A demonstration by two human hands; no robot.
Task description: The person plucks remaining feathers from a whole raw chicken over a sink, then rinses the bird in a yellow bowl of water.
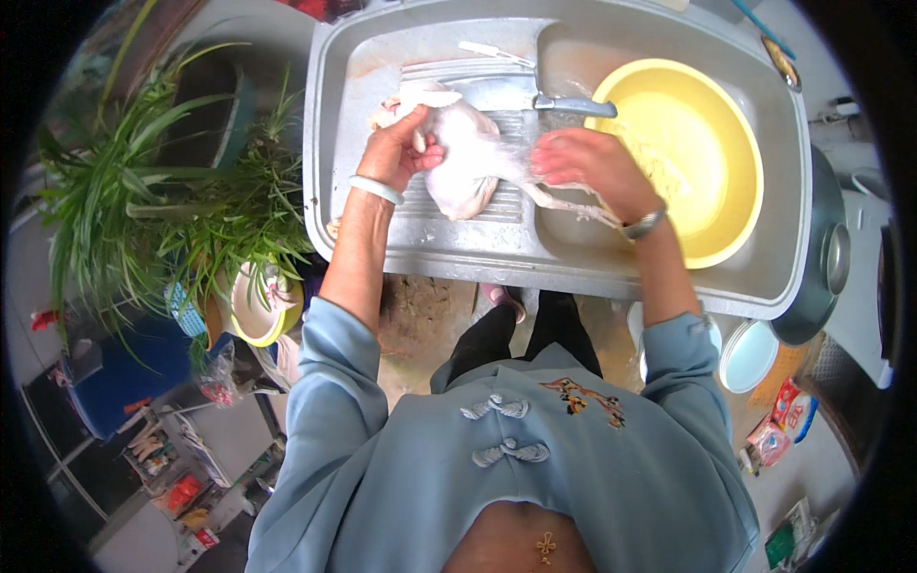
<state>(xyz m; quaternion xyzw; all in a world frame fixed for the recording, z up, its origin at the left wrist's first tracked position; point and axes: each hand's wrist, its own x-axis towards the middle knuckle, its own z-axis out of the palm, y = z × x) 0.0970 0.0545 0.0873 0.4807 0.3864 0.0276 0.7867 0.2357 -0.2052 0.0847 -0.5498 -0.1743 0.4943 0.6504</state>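
Note:
A plucked whole bird [462, 154], pale and wet, lies across the ribbed drainboard on the left of a grey sink, its legs stretching to the right over the divider. My left hand [405, 147] grips it near the wing and neck end, thumb on top. Blurred by motion, my right hand [587, 165] is over the bird's legs; whether its fingers close on them is unclear. Behind the bird rests a kitchen knife [501, 92] with a broad blade, its grey handle pointing right. A yellow plastic basin [749, 154] with some water sits in the right bowl, beside my right hand.
The sink's front rim [494, 271] runs before my body. A white slim tool [496, 54] lies behind the knife. Leafy potted plants [215, 172] crowd the left side. A dark green basin [806, 315] and stacked pale plates [749, 357] are at the right.

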